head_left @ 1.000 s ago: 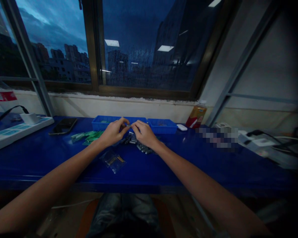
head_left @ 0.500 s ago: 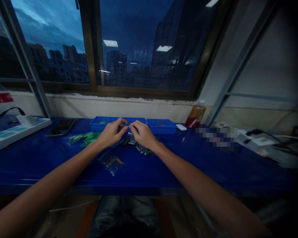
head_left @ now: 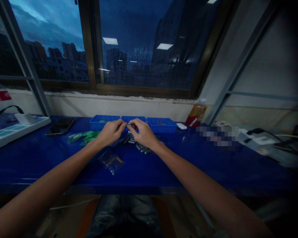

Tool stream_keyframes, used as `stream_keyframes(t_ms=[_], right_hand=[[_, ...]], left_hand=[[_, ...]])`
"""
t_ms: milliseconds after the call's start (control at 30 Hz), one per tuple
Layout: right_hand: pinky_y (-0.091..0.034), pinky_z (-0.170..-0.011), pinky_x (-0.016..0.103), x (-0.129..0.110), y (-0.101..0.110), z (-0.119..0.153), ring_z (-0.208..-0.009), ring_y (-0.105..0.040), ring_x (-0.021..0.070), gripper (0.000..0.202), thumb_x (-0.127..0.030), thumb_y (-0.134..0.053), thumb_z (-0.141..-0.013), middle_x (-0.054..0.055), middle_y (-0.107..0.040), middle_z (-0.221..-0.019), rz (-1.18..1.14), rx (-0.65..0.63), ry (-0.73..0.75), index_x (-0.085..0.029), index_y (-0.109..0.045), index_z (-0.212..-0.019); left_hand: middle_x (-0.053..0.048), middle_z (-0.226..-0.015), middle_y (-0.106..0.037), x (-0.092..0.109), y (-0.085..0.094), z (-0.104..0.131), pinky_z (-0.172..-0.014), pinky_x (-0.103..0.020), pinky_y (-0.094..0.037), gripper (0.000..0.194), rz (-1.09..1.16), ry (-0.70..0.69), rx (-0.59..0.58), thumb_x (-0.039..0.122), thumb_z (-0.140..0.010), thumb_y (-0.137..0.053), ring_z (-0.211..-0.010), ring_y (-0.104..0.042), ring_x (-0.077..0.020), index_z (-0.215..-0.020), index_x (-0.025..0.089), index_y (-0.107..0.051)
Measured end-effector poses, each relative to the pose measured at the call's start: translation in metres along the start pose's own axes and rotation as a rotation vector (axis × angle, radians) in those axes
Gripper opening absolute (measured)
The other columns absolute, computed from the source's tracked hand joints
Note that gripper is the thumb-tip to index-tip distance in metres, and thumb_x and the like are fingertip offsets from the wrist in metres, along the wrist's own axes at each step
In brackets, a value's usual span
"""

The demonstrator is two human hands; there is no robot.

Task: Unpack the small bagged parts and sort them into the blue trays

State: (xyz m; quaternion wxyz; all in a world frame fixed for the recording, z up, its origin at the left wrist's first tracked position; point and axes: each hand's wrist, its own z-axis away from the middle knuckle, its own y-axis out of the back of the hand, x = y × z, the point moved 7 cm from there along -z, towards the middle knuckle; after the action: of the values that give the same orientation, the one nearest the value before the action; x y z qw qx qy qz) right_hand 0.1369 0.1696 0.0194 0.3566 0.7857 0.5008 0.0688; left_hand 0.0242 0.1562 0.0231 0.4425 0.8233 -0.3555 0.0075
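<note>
Over the blue table, my left hand (head_left: pixel 112 131) pinches a small grey rod-like piece (head_left: pixel 128 125). The fingertips of my right hand (head_left: pixel 143 133) close on its other end, so the hands nearly meet. What exactly the piece is, I cannot make out. Below and partly behind my right hand lies a heap of short grey metal cylinders (head_left: pixel 142 148). Green plastic strips or small bags (head_left: pixel 83 137) are spread left of my left hand. Nearer to me is a clear zip bag (head_left: pixel 111 162) with thin gold-coloured pins on or in it.
Several blue trays stand in a row at the back, among them a left tray (head_left: pixel 95 125) and a right tray (head_left: pixel 164 127). A phone (head_left: pixel 61 126) and a power strip (head_left: pixel 22 127) lie left. Right are a white case (head_left: pixel 181 126) and a drink bottle (head_left: pixel 196 114).
My left fingers have closed together and the hands' fingertips now meet around the small grey piece, which shows between them. The view has shifted slightly; the things on the table stay put.
</note>
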Motion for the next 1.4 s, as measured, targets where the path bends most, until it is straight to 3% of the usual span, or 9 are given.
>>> stream_keyframes(t_ms=[167,300,467,600,833,967,1167,1300,1400], right_hand=[[-0.038,-0.069,0.026,0.0024,0.0,-0.0018,-0.075,-0.053,0.0143,0.022,-0.026,-0.038,-0.088,0.004,-0.057,-0.076,0.028,-0.011,-0.005,-0.017,-0.055,-0.077],[-0.038,-0.067,0.026,0.0034,-0.0003,-0.0017,-0.072,-0.052,0.0139,0.025,-0.028,-0.035,-0.089,0.004,-0.057,-0.074,0.018,-0.014,-0.015,-0.017,-0.055,-0.077],[-0.04,-0.067,0.026,0.002,0.001,0.0009,-0.07,-0.052,0.0139,0.023,-0.029,-0.051,-0.081,0.001,-0.056,-0.074,-0.036,0.013,-0.025,-0.019,-0.05,-0.101],[-0.04,-0.068,0.026,-0.0023,0.0017,0.001,-0.071,-0.052,0.0139,0.012,-0.026,-0.048,-0.082,0.002,-0.055,-0.077,-0.014,0.01,0.006,-0.019,-0.053,-0.091],[-0.038,-0.068,0.026,0.001,0.0011,-0.0011,-0.074,-0.053,0.0143,0.02,-0.026,-0.039,-0.087,0.004,-0.057,-0.076,0.013,0.006,-0.002,-0.018,-0.055,-0.078],[-0.038,-0.069,0.026,0.0027,0.0003,-0.0013,-0.074,-0.054,0.0143,0.023,-0.027,-0.037,-0.088,0.004,-0.059,-0.076,-0.002,-0.007,-0.012,-0.018,-0.055,-0.077],[-0.039,-0.067,0.025,0.0021,0.0003,0.0011,-0.069,-0.053,0.0137,0.019,-0.028,-0.05,-0.081,0.001,-0.055,-0.072,-0.019,0.004,-0.021,-0.018,-0.052,-0.098],[-0.039,-0.067,0.026,-0.0019,0.0012,0.0015,-0.07,-0.051,0.0134,0.012,-0.025,-0.049,-0.082,0.001,-0.055,-0.075,-0.001,0.001,0.011,-0.019,-0.054,-0.091],[-0.039,-0.066,0.025,-0.0007,0.0029,0.0008,-0.07,-0.051,0.0135,0.013,-0.026,-0.045,-0.084,0.002,-0.055,-0.075,0.021,0.014,-0.004,-0.019,-0.055,-0.086]], left_hand=[[-0.002,-0.073,-0.06,0.0033,0.0002,0.0003,-0.061,-0.023,-0.04,0.025,0.076,-0.063,0.016,0.028,-0.083,-0.044,-0.065,-0.054,-0.0128,-0.102,0.015,-0.052],[-0.003,-0.071,-0.06,0.0046,0.0015,0.0,-0.062,-0.024,-0.039,0.02,0.031,-0.076,0.031,0.026,-0.083,-0.044,-0.067,-0.054,-0.0136,-0.095,0.014,-0.054],[-0.002,-0.067,-0.058,0.0039,0.002,-0.001,-0.056,-0.024,-0.035,0.025,-0.047,-0.042,0.011,0.029,-0.087,-0.037,-0.06,-0.052,-0.0128,-0.078,0.014,-0.055],[-0.002,-0.06,-0.057,0.0016,-0.0012,-0.0011,-0.054,-0.024,-0.034,0.035,-0.052,-0.016,-0.036,0.032,-0.089,-0.03,-0.055,-0.051,-0.0121,-0.07,0.015,-0.054],[-0.003,-0.076,-0.062,0.003,0.004,0.0004,-0.059,-0.024,-0.042,0.027,0.098,-0.045,0.026,0.033,-0.083,-0.044,-0.064,-0.056,-0.0128,-0.103,0.015,-0.052],[-0.003,-0.076,-0.062,0.0035,0.0042,0.0,-0.063,-0.025,-0.042,0.018,0.072,-0.085,0.054,0.029,-0.082,-0.046,-0.07,-0.056,-0.0143,-0.092,0.016,-0.055],[-0.004,-0.073,-0.062,0.0017,0.0036,-0.0012,-0.062,-0.025,-0.039,0.023,0.001,-0.047,0.046,0.03,-0.087,-0.037,-0.067,-0.056,-0.0148,-0.083,0.015,-0.055],[-0.002,-0.063,-0.059,0.0008,0.0021,-0.0016,-0.057,-0.024,-0.037,0.03,-0.035,-0.017,0.006,0.03,-0.088,-0.033,-0.059,-0.054,-0.0133,-0.075,0.015,-0.056],[-0.002,-0.066,-0.06,0.0009,0.0015,-0.0012,-0.056,-0.024,-0.038,0.026,0.002,-0.023,0.003,0.03,-0.087,-0.036,-0.059,-0.054,-0.0129,-0.084,0.015,-0.057]])
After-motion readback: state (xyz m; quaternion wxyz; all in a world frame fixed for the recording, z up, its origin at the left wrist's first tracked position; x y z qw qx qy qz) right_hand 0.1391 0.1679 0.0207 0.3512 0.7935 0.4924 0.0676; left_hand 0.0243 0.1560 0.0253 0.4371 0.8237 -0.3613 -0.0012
